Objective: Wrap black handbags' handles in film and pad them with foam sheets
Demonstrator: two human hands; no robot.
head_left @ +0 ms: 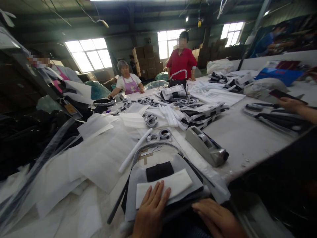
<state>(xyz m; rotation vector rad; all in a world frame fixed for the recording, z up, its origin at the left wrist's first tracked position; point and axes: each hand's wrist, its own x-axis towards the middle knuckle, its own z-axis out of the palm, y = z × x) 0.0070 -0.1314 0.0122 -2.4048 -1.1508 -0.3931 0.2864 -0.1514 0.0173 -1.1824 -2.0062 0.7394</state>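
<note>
A handbag (131,195) lies in front of me, its body covered by pale wrapping sheet and its arched handle (148,144) wrapped in plastic. On it sit a small black folded piece (159,171) and a folded white padding sheet (178,183). My left hand (152,208) rests flat on the padding sheet with its fingers stretched out. Beside the bag's lower right edge is my right hand (218,216), its fingers loosely bent and somewhat blurred. I see nothing held in it, though its underside is hidden.
A tape dispenser (208,147) stands right of the bag. Loose white sheets (99,162) cover the left side. Wrapped coiled straps (151,120) and stacked bag parts (205,114) lie further back. Co-workers stand around the table; one person's hand (292,105) at right holds a phone (284,95).
</note>
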